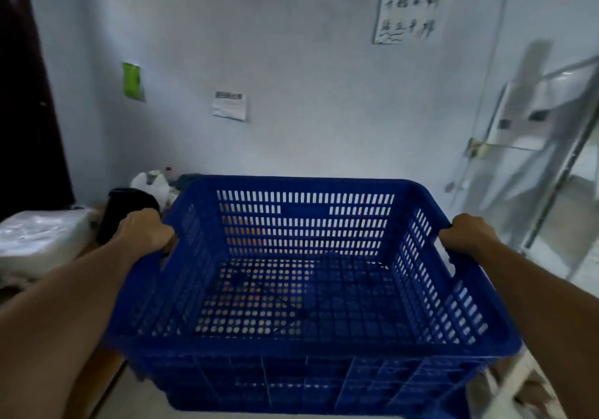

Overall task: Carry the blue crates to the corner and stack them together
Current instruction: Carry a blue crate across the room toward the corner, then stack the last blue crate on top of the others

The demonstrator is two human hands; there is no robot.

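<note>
The whole frame is smearing with blur, so the writing on the paper sheet (409, 18) high on the wall is not readable, and the clutter at the far left is only showing as a white wrapped bundle (39, 240), a dark container (129, 208) and a white jug (152, 183). You are holding the blue crate (304, 276) out in front of you, near the wall, and it is hiding whatever is lying directly under it; through its holes only pale and orange spots are coming through. Your left hand (147, 229) is clenching the crate's left handle slot, fingers tucking out of sight inside. Your right hand (466, 234) is clamping the right rim the same way, its fingertips also hiding
</note>
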